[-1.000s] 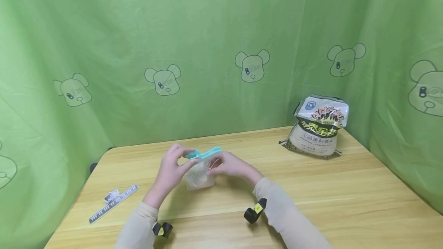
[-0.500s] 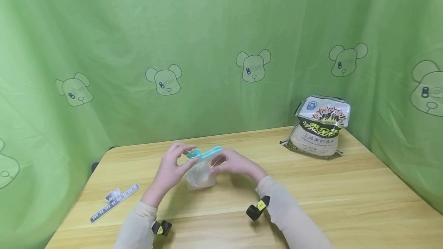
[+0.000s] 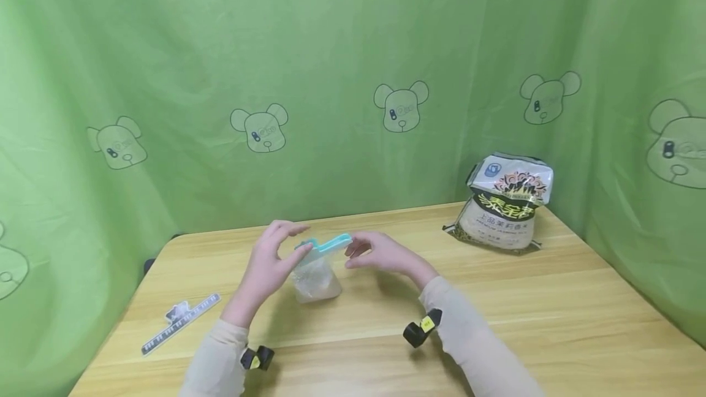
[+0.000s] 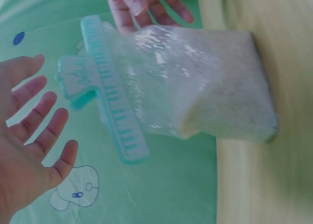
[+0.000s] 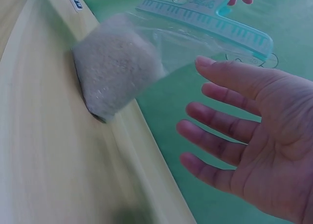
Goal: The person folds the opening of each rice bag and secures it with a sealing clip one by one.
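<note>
A clear plastic bag (image 3: 317, 280) of pale rice-like grains stands on the table. Across its top sits a teal sealing clip (image 3: 335, 242) with a piano-key pattern and a lever handle (image 4: 79, 78). My left hand (image 3: 269, 261) is beside the clip, fingers spread; the left wrist view shows a gap between these fingers (image 4: 45, 104) and the handle. To the right of the bag, my right hand (image 3: 388, 256) has relaxed fingers with nothing in them. In the right wrist view, its thumb (image 5: 234, 75) lies near the clip's end, and the bag's upper part leans over slightly.
A white-and-black clip with a piano-key strip (image 3: 181, 325) lies on the left of the wooden table (image 3: 551, 323). At the back right stands a printed bag of jasmine rice (image 3: 504, 207). A green curtain (image 3: 331, 35) with bear-head drawings closes in the table's back and sides.
My right hand has let go of the plastic bag and moved right. My left fingers have come off the clip and spread wider. The clip stays on the bag's top.
</note>
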